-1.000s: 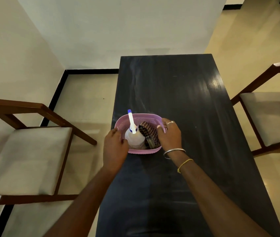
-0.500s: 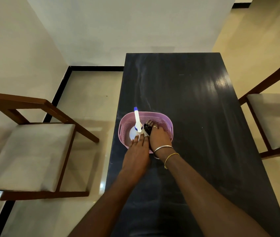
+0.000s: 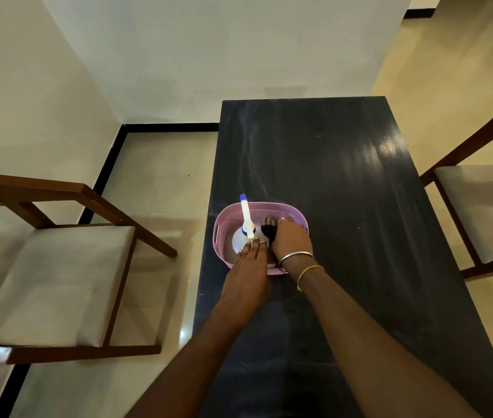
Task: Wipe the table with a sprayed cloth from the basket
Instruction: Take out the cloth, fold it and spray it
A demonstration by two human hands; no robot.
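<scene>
Both hands are in the basket (image 3: 224,236), side by side and touching. Left hand (image 3: 246,273) lies flat, fingers straight, tips against the base of the bottle (image 3: 240,241); not gripping it. Right hand (image 3: 292,241) is curled over the cloth (image 3: 269,230), fingers down on it; can't tell if it's actually pinched.

Bottle stands upright in the basket's left half, its long white nozzle with blue tip pointing up and slightly toward the far end. Cloth is a dark checked bundle just right of the bottle, touching it.

Basket is oval, long axis across the table (image 3: 344,176), sitting near the table's left edge. Tabletop beyond and right of the basket is bare. Chair (image 3: 58,267) stands left of the table, another chair (image 3: 480,206) right.
</scene>
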